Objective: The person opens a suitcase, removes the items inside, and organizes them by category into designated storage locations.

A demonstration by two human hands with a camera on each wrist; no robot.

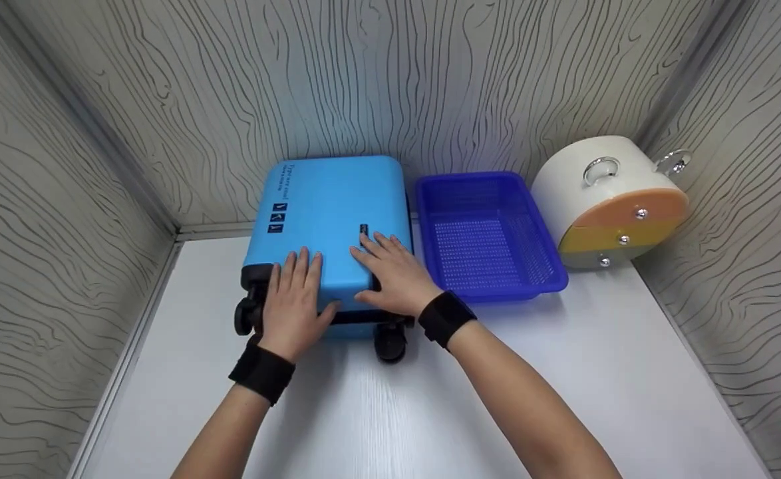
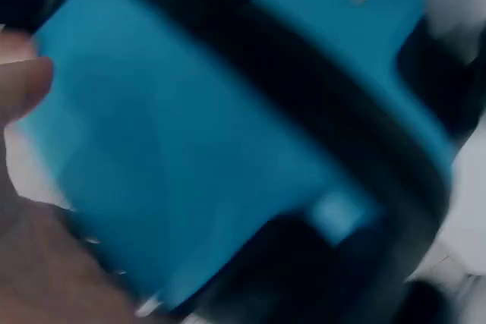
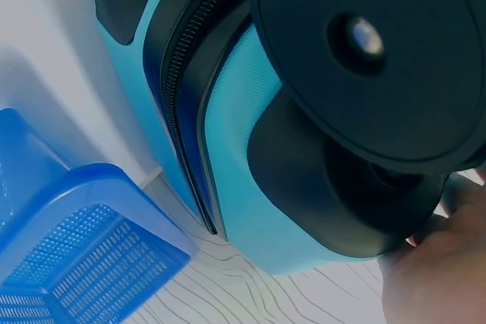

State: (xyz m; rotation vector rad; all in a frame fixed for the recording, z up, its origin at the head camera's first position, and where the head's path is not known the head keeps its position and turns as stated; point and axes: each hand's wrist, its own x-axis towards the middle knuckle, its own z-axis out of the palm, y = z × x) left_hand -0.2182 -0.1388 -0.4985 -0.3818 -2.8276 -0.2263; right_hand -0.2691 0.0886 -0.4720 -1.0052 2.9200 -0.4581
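A light blue suitcase [image 1: 330, 199] lies flat on the white table, its wheeled end toward me. My left hand [image 1: 293, 309] rests on the near left part of its shell, fingers straight and pointing away. On the near right corner lies my right hand [image 1: 400, 279], its fingers spread over the shell. Neither hand grips anything. Black wheels [image 1: 390, 342] stick out at the near end. In the right wrist view a wheel [image 3: 410, 58] hides part of the case, and a zipper [image 3: 175, 73] runs along its side. The left wrist view of the suitcase [image 2: 167, 134] is blurred.
A blue plastic basket [image 1: 497, 293] stands just right of the suitcase. Beyond it, at the back right, is a white rounded drawer box [image 1: 567, 176] with orange, yellow and green drawer fronts and metal rings. Wood-patterned walls [image 1: 364, 80] enclose the white table [image 1: 357, 419].
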